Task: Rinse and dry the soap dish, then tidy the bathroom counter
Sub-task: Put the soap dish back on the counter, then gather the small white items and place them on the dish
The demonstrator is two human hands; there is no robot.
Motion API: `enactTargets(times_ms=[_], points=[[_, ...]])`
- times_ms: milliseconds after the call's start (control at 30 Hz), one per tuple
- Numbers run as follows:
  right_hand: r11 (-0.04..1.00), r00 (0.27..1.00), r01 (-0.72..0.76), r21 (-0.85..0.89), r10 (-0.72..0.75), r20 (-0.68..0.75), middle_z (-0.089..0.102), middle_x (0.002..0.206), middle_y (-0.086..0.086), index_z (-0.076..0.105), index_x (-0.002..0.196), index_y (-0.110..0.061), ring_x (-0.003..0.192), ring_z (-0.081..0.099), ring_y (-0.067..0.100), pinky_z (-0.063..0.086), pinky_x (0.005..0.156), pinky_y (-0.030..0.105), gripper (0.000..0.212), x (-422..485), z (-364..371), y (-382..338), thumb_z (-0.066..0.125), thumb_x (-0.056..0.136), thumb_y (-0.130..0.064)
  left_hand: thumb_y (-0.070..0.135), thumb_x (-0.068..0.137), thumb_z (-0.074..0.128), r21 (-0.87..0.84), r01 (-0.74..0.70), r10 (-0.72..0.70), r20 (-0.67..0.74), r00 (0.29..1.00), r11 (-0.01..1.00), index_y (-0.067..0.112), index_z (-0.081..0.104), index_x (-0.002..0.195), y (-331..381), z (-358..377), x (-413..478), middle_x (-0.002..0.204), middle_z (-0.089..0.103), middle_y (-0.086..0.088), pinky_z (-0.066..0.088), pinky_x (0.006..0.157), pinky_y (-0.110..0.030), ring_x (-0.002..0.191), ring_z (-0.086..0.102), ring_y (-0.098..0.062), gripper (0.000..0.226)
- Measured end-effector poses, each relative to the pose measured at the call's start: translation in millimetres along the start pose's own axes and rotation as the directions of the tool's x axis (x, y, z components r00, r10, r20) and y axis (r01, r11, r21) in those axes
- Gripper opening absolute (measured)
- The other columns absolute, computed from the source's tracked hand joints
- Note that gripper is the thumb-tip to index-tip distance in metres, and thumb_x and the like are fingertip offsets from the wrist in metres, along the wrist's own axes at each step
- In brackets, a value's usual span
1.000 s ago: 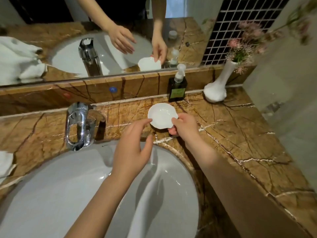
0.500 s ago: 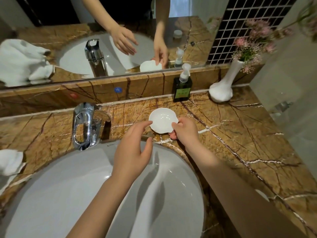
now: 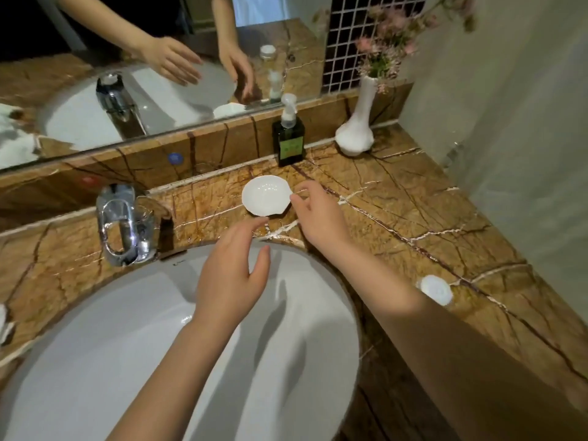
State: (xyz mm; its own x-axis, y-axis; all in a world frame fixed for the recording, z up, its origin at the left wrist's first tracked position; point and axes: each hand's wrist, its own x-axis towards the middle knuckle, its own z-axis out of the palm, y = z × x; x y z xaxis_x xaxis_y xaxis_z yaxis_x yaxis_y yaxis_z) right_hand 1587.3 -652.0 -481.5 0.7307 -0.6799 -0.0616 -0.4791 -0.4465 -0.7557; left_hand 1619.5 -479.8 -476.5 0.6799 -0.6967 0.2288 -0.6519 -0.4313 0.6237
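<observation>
A white shell-shaped soap dish (image 3: pixel 266 195) lies empty on the brown marble counter (image 3: pixel 397 211), behind the basin and in front of the soap bottle. My right hand (image 3: pixel 318 214) is just right of the dish, fingers apart, fingertips at its right rim and holding nothing. My left hand (image 3: pixel 234 275) hovers over the back rim of the white basin (image 3: pixel 127 345), fingers spread, a little below the dish and apart from it.
A chrome tap (image 3: pixel 125 224) stands left of the dish. A dark green pump bottle (image 3: pixel 289 138) and a white vase with pink flowers (image 3: pixel 358 128) stand by the mirror ledge. A small white round object (image 3: pixel 436 289) lies on the counter at right. White cloth (image 3: pixel 4 323) shows at far left.
My right hand has let go of the soap dish, which now rests on the counter, and its fingers have opened. The camera view shifted, so a white round object at right came into view.
</observation>
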Motion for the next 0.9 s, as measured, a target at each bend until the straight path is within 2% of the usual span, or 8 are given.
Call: enactTargets(times_ms=[67,133,233,400,533,633,900], points=[[0.976,0.989,0.147,-0.158,-0.151,-0.010,0.066,0.108,0.009,0.047,0.130,-0.015,0.097,0.060,0.025,0.046,0.073,0.034,0.040,-22,-16,-2,0.045,0.096,-0.035,0.026,0.091,0.051,0.092,-0.092,0.090,0.027,0.996,0.992,0.022,0.047,0.129,6,-7,6,0.127,0.057,0.000,0.042,0.084,-0.031,0.116,0.052,-0.019,0.038],[0.913,0.965,0.253,-0.319,-0.263,0.011,0.060,0.122,0.009,0.043,0.134,-0.017,0.112,0.054,0.026,0.047,0.086,0.040,0.044,-39,-32,-6,0.045,0.095,-0.036,0.031,0.092,0.048,0.209,-0.176,0.167,0.057,0.984,0.962,0.017,0.049,0.128,11,-18,17,0.129,0.058,-0.004,0.043,0.087,-0.037,0.116,0.053,-0.024,0.039],[0.849,0.948,0.289,-0.442,-0.317,0.012,0.056,0.130,0.007,0.038,0.139,-0.021,0.124,0.046,0.025,0.041,0.100,0.045,0.049,-57,-54,-11,0.046,0.094,-0.038,0.038,0.091,0.042,0.347,-0.239,0.223,0.086,0.971,0.907,0.013,0.050,0.126,20,-33,35,0.126,0.060,-0.010,0.047,0.084,-0.043,0.112,0.056,-0.030,0.044],[0.820,0.957,0.221,-0.528,-0.287,-0.046,0.057,0.128,0.007,0.036,0.141,-0.021,0.125,0.044,0.026,0.036,0.102,0.041,0.051,-85,-94,5,0.042,0.094,-0.040,0.038,0.092,0.043,0.405,-0.338,0.301,0.154,0.941,0.850,0.015,0.051,0.125,52,-21,41,0.123,0.061,-0.009,0.048,0.081,-0.042,0.109,0.056,-0.029,0.041],[0.800,0.973,0.108,-0.590,-0.206,-0.102,0.054,0.132,0.009,0.032,0.143,-0.020,0.131,0.041,0.029,0.035,0.104,0.043,0.054,-112,-133,39,0.040,0.094,-0.043,0.039,0.089,0.041,0.324,-0.446,0.388,0.230,0.892,0.834,0.013,0.053,0.122,96,20,35,0.117,0.063,-0.009,0.048,0.078,-0.041,0.104,0.058,-0.029,0.043],[0.781,0.978,0.033,-0.623,-0.154,-0.142,0.057,0.128,0.010,0.034,0.142,-0.019,0.124,0.046,0.030,0.041,0.098,0.043,0.055,-130,-159,66,0.040,0.094,-0.044,0.039,0.089,0.042,0.265,-0.514,0.447,0.277,0.851,0.816,0.011,0.054,0.122,128,54,24,0.114,0.064,-0.010,0.047,0.077,-0.040,0.100,0.058,-0.030,0.045],[0.756,0.978,-0.100,-0.647,-0.046,-0.204,0.057,0.128,0.009,0.034,0.141,-0.022,0.119,0.051,0.027,0.044,0.095,0.040,0.054,-171,-190,130,0.038,0.094,-0.047,0.047,0.085,0.041,0.182,-0.601,0.475,0.456,0.753,0.779,0.018,0.049,0.124,175,135,2,0.118,0.061,-0.004,0.046,0.084,-0.039,0.105,0.056,-0.026,0.050]])
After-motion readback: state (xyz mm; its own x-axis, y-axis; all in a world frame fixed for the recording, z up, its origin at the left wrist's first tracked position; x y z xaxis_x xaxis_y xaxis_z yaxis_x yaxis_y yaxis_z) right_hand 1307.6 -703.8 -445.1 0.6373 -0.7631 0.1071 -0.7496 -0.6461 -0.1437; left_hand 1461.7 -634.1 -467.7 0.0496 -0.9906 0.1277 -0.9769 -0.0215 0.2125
